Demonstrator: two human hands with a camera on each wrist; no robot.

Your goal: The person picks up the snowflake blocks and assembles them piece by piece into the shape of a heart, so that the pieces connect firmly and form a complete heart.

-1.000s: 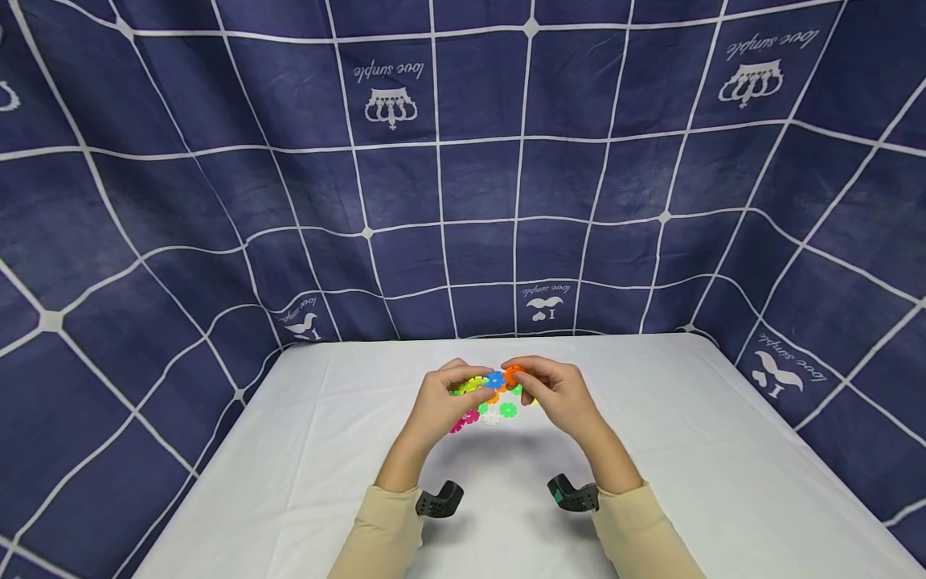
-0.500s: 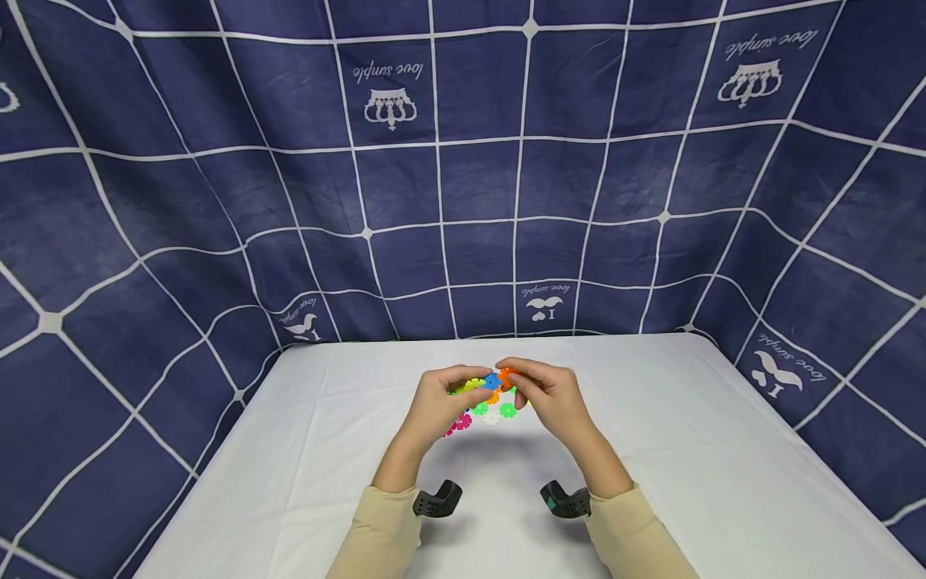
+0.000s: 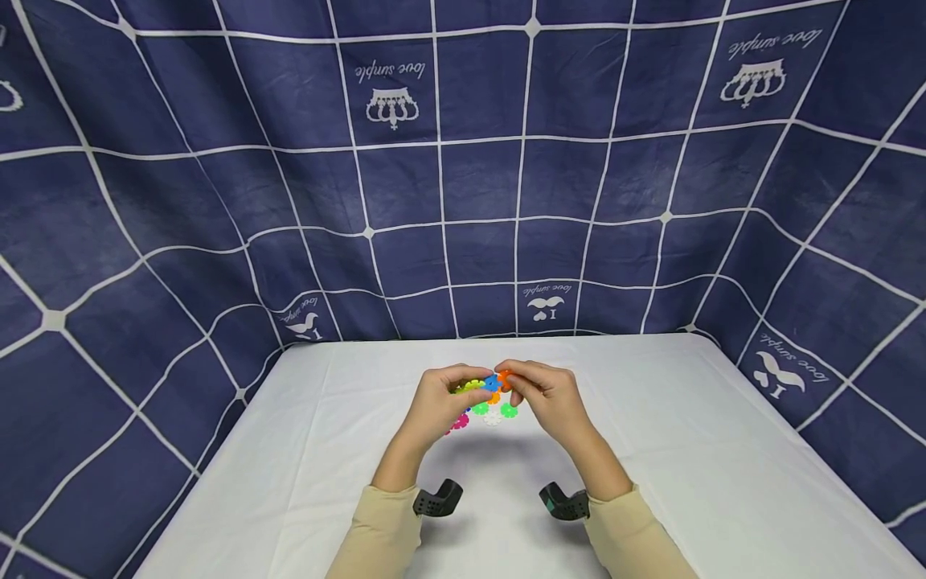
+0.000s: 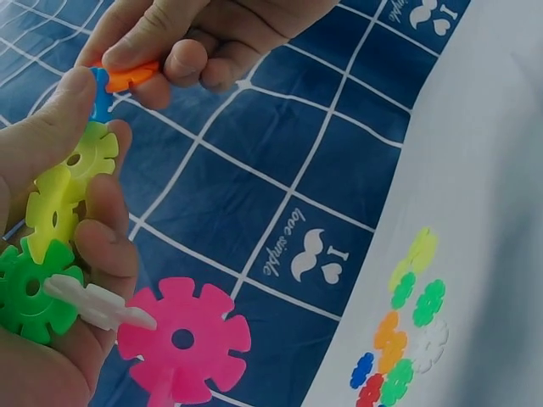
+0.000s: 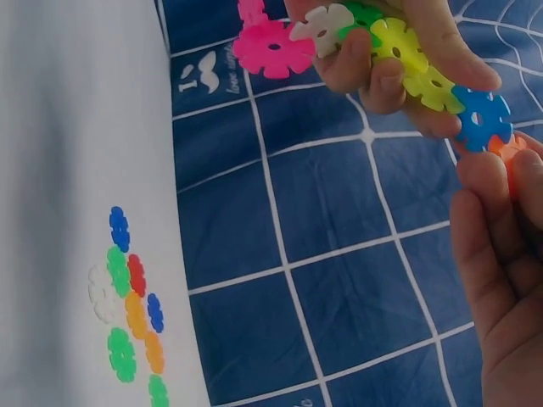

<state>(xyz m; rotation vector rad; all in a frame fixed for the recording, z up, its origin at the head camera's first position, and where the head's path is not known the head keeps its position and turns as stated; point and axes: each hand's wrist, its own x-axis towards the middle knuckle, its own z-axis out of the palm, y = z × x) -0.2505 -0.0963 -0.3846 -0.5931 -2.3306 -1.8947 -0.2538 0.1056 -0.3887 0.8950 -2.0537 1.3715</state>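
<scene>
My left hand [image 3: 432,402] grips a chain of notched plastic snowflake discs above the white table. Along it run a pink disc [image 4: 216,348], a white disc [image 4: 97,303], a green disc [image 4: 58,312], yellow discs [image 5: 407,41] and a blue disc [image 5: 485,119]. Left thumb and fingers pinch the chain near its blue end; more pink hangs at the other end. With thumb and fingertips, my right hand [image 3: 564,400] pinches an orange disc [image 4: 134,78] right at the blue disc's edge. Fingers cover part of the orange disc.
Loose discs lie on the white table [image 3: 325,450] beneath the hands, among them a green disc [image 5: 121,354], a white disc [image 5: 102,292] and a red disc [image 5: 137,275]. A blue checked cloth [image 3: 477,185] hangs behind and at both sides.
My right hand has shifted slightly left, bringing the orange disc closer against the blue one. The chain has turned a little, its pink end moving left and toward me.
</scene>
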